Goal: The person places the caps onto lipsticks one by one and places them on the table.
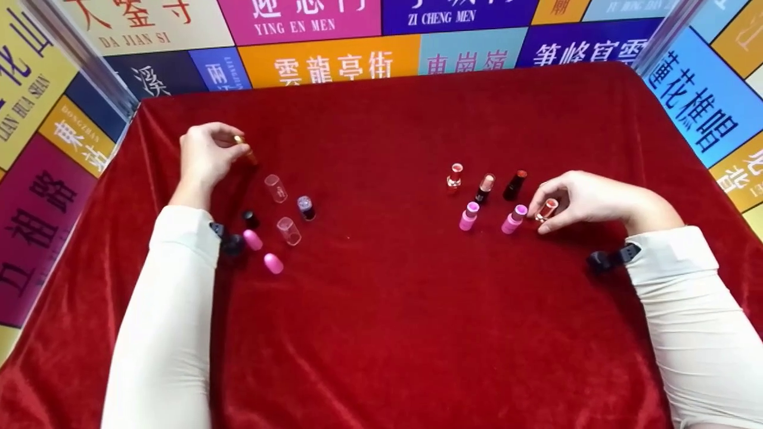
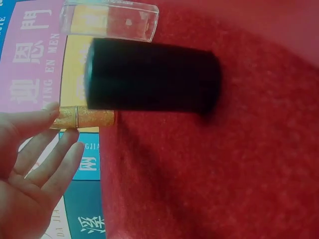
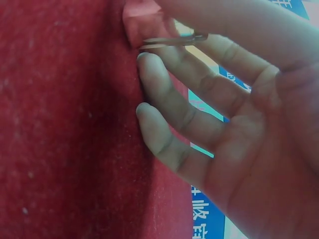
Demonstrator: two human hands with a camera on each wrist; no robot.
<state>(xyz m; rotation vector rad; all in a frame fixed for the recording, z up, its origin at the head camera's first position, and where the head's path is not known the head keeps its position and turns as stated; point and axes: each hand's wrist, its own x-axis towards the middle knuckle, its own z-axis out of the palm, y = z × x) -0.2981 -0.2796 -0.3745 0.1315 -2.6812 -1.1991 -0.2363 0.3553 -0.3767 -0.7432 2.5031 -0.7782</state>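
Observation:
My left hand pinches a gold glittery lipstick tube at the back left, upright on the cloth, with a thin band round it. In the right wrist view my right hand has curled fingers, its thumb partly covering what it holds. From the head view, that is an uncapped red lipstick, between thumb and index finger. To its left stand uncapped lipsticks: two pink ones, a black one with a red tip, a black one with a pale tip and a red one.
Nearer the left hand are two clear caps, a dark container with a glittery top, a black cap and two pink caps. Red velvet cloth covers the table. Printed panels stand along its back and sides.

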